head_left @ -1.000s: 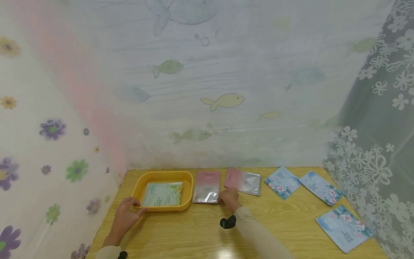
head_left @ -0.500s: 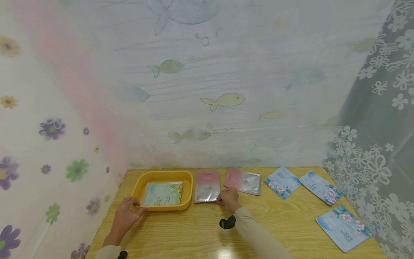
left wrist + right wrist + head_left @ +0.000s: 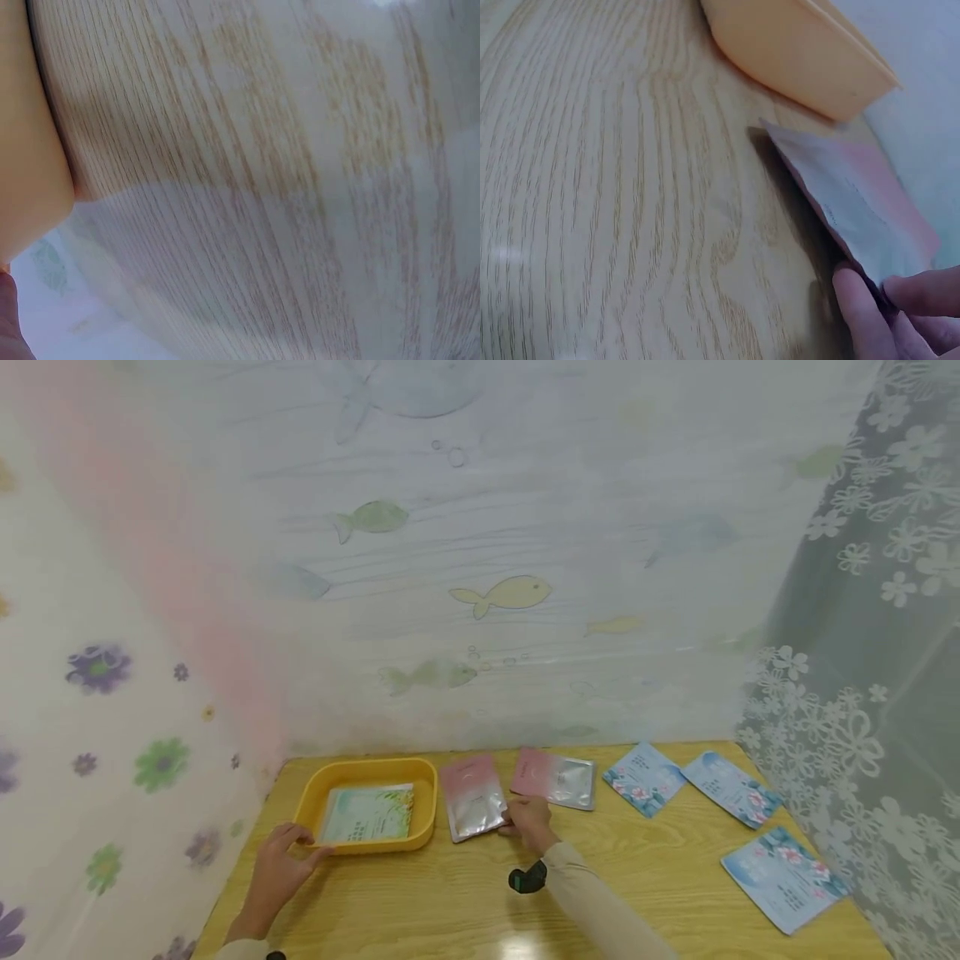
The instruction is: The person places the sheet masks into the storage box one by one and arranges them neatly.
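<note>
In the lower middle of the frame, the right hand (image 3: 528, 822) is pinching one corner of a pink-and-silver foil pouch (image 3: 474, 797) between thumb and fingers, while the left hand (image 3: 273, 872), at lower left, is curling round the corner of a yellow plastic tray (image 3: 360, 774). Holding the slick film by one corner is risking a slip or a swing into the tray's rim. The right knuckles are overlapping a second pink-and-silver pouch (image 3: 555, 777) (whether they are touching it, I cannot tell), so a careless lift could be nudging it askew. The foil is gleaming and slightly puckered; the smooth, round-cornered tray is holding a flat, pale green sachet (image 3: 367, 814), and streaky wood grain is running across the tabletop (image 3: 420, 910).
</note>
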Motion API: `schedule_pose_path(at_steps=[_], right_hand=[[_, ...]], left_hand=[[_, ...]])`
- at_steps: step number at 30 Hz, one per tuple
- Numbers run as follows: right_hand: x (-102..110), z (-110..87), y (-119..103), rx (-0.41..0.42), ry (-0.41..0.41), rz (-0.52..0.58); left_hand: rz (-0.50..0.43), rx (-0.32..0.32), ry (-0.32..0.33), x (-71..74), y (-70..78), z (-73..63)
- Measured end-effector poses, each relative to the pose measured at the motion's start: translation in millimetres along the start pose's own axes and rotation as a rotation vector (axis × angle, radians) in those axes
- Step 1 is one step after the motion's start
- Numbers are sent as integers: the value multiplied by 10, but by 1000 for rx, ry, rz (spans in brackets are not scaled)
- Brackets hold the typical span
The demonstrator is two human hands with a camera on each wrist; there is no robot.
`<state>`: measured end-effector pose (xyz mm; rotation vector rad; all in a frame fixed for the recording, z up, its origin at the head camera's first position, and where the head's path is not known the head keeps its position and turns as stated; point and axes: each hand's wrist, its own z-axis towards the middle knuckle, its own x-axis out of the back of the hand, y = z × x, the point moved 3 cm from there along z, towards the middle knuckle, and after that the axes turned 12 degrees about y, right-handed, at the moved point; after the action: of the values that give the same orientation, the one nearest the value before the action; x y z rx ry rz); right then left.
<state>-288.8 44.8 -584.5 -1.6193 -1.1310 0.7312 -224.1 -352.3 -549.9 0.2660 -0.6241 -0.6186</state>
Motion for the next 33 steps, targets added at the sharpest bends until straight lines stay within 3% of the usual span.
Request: schedule_pose_path(at_steps=[8, 17, 33], right_hand=[[58, 46, 11, 33, -49, 24], [121, 54, -34, 85, 5, 18], [253, 75, -91, 206, 18, 22]], left_hand=[[-9, 22, -2, 20, -19, -19], [3, 22, -14, 22, 18, 3], [7, 66, -27, -10, -44, -15]])
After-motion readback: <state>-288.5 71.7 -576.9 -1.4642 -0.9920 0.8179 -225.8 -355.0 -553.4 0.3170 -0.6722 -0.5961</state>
